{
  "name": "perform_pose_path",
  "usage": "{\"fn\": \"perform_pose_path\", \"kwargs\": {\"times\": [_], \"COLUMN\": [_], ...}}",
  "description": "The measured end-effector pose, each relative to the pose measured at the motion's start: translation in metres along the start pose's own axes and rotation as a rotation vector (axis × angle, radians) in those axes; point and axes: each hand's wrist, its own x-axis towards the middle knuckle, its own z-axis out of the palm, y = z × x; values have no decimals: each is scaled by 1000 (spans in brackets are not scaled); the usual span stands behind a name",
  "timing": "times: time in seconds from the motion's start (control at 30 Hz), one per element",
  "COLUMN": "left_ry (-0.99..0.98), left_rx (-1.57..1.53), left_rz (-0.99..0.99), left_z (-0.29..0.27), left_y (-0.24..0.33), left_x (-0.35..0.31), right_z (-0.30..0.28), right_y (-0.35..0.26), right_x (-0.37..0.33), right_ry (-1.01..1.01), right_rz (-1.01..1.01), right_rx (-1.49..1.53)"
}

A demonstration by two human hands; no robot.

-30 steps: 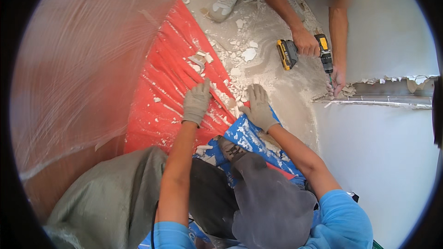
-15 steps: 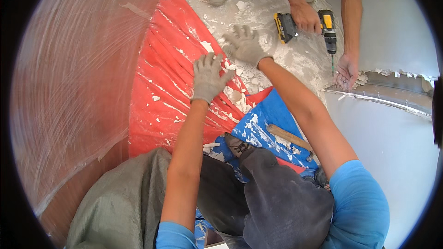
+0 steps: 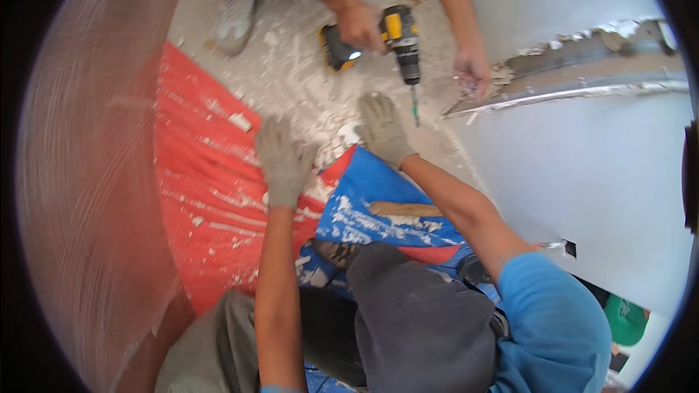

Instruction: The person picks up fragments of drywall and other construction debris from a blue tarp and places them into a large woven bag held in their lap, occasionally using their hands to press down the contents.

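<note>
My left hand (image 3: 282, 164), in a grey dusty glove, lies with fingers stretched along the edge of a red sheet (image 3: 196, 167), beside white debris (image 3: 331, 138). It holds nothing. My right hand (image 3: 384, 129), gloved alike, is open just beyond the tip of a blue sheet (image 3: 371, 182), with its fingers on or just over the dusty floor. A yellow and black cordless drill (image 3: 400, 36) is in a co-worker's hand (image 3: 360, 23), its thin bit pointing down near my right fingertips. The co-worker's other hand (image 3: 473, 73) is by the broken wall edge.
A wooden-handled tool (image 3: 406, 209) lies on the blue sheet under my right forearm. On the right, a pale panel (image 3: 568, 175) borders a ragged gap (image 3: 582, 73). A plastic-covered surface (image 3: 87, 175) rises on the left. The co-worker's shoe (image 3: 237, 22) stands on the floor.
The view has swung right, so the scene sits further left. My hands have spread apart, the right one shifting right and nearer to me. The co-worker's drill is closer to my right hand.
</note>
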Motion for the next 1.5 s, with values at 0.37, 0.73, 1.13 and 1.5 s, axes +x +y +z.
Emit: {"fn": "perform_pose_path", "kwargs": {"times": [0.37, 0.73, 1.13, 1.5], "left_ry": [-173, 160, 406, 613], "left_rx": [-295, -335, -641, -1180], "left_rz": [-74, -391, -660, -867], "left_z": [30, 34, 47, 15], "left_y": [-7, 42, 46, 73], "left_x": [1, -2, -52, -22], "right_z": [28, 14, 56, -6], "right_y": [-123, -36, -130, -158], "right_x": [-9, 99, 26, 36], "right_ry": [-125, 86, 77, -118], "right_rz": [106, -246, 127, 377], "right_rx": [218, 163, 853, 1494]}}
